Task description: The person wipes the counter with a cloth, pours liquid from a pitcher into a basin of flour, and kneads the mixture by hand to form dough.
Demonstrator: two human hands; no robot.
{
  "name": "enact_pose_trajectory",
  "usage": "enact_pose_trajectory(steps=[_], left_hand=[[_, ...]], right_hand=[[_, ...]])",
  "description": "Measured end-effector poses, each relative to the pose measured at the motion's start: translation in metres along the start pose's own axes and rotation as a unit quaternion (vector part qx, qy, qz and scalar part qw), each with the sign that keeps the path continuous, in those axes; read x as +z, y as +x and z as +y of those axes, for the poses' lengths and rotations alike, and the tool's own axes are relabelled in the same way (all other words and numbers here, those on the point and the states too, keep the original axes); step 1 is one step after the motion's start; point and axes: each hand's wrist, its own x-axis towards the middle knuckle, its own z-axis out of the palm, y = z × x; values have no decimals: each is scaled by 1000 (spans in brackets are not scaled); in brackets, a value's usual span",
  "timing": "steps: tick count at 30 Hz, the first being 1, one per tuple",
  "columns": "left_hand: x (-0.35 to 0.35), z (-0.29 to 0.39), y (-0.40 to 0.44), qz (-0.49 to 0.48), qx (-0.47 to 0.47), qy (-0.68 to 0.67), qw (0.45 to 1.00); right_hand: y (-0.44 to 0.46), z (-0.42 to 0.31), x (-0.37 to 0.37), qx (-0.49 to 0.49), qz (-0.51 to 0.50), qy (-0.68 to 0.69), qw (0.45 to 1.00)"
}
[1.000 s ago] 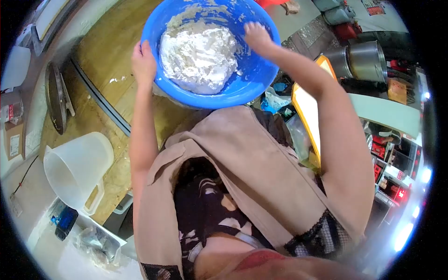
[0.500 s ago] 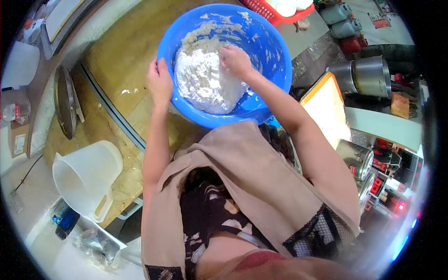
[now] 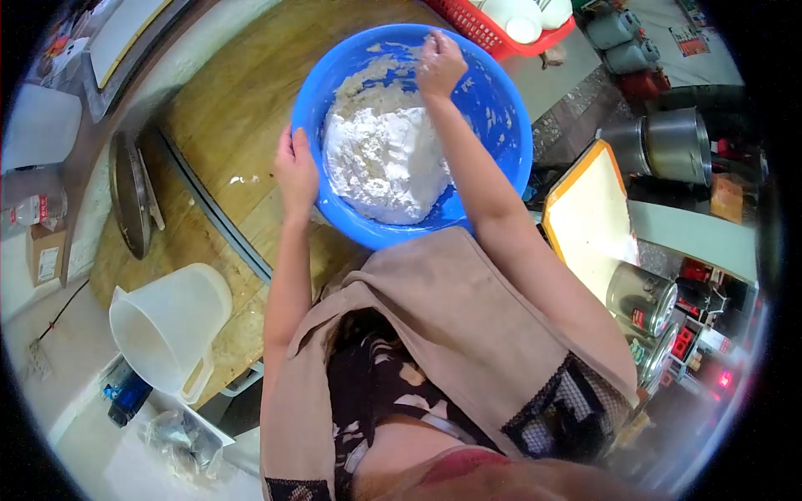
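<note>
A large blue plastic basin [image 3: 516, 171] holds a mound of floury dough [image 3: 386, 167], white with loose flour on top and wetter and beige toward the far side. Dough smears cling to the inner walls. My left hand [image 3: 296, 167] grips the basin's left rim, thumb toward the inside. At the far right part of the basin, my right hand [image 3: 441, 67] is up by the rim, above the dough and apart from it. Its fingers are curled together, and whatever they hold is hidden.
The basin rests on a wooden table [image 3: 225, 108]. A translucent pitcher [image 3: 171, 321] lies at the near left, and a round metal lid [image 3: 129, 196] leans at the left. A red basket [image 3: 493, 37] with white bowls is beyond. Steel pots [image 3: 677, 146] and an orange-edged board [image 3: 585, 209] are right.
My right hand has moved from the dough up toward the far rim of the basin. My left hand keeps hold of the left rim. The whole view has shifted slightly.
</note>
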Motion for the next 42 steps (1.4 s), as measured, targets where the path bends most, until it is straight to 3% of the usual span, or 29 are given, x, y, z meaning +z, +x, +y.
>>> enact_pose_trajectory(steps=[3, 5, 6, 8, 12, 14, 16, 21, 22, 23, 26, 28, 30, 33, 36, 39, 41, 42], left_hand=[[1, -3, 1, 9, 37, 12, 999], [2, -3, 1, 10, 42, 5, 999], [2, -3, 2, 9, 44, -5, 999], [1, 5, -1, 10, 20, 12, 1000], [1, -9, 1, 14, 19, 17, 1000], [0, -8, 1, 8, 9, 6, 1000], [0, -7, 1, 2, -3, -6, 1000], [-3, -1, 3, -11, 15, 23, 1000], [-4, -3, 2, -11, 15, 26, 999], [-3, -7, 3, -3, 28, 19, 999], [-2, -12, 3, 3, 22, 7, 1000], [-2, -15, 3, 1, 1, 5, 1000], [-1, -18, 3, 7, -12, -30, 999], [0, -11, 4, -12, 3, -55, 998], [-3, -3, 1, -17, -12, -42, 999], [-5, -5, 2, -17, -19, -18, 1000], [-6, -6, 1, -11, -18, -4, 1000], [-4, -5, 1, -6, -16, 6, 1000]], right_hand=[[-36, -26, 30, 59, -96, 56, 992], [-69, -47, 23, 32, -267, 72, 960], [-70, -55, 13, 32, -267, 73, 960], [-65, -65, -4, 36, -366, 188, 911], [-31, -18, -34, 105, -187, 31, 976], [-23, 9, -34, 106, -132, 6, 985], [-19, 24, -23, 120, -1, -21, 993], [-63, -34, 28, 33, -190, 129, 973], [-77, -47, 22, 20, -295, 110, 949], [-78, -52, 17, -25, -337, 130, 932], [-70, -37, 6, 12, -324, 143, 935], [-48, -17, -17, 76, -248, 37, 965], [-29, 11, -31, 40, -94, -39, 994], [-25, 32, -27, 64, -104, -53, 991], [-40, 14, 3, 88, -222, -15, 971], [-66, -18, 27, 92, -266, 20, 959], [-79, -19, 32, -19, -431, 59, 900], [-78, -19, 29, -19, -430, 58, 901]])
